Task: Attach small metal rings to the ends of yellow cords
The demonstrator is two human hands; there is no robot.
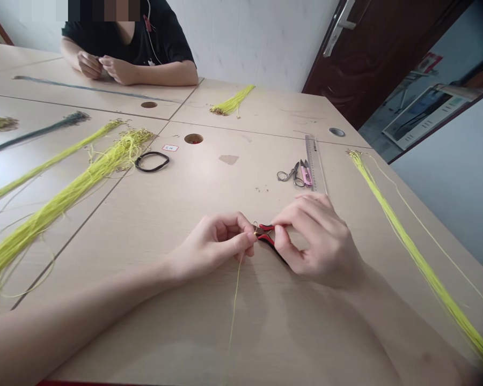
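Observation:
My left hand point(229, 238) is closed, pinching the end of a thin yellow cord point(235, 300) between thumb and forefinger. The cord hangs down from my fingers toward the table's front edge. A small metal hook point(256, 225) shows at my left fingertips, beside the jaws of the pliers. My right hand point(316, 238) is closed on the pliers point(268, 239), which have red and black handles. Their jaws point left and meet the cord end at my left fingertips. Whether the jaws grip the hook or the cord cannot be made out.
Bundles of yellow cord lie on the left point(72, 198), at the right point(402, 230) and at the back point(233, 102). Scissors point(292, 176), pink thread snips point(306, 172) and a ruler point(312, 161) lie beyond my right hand. A person point(129, 53) sits across the table.

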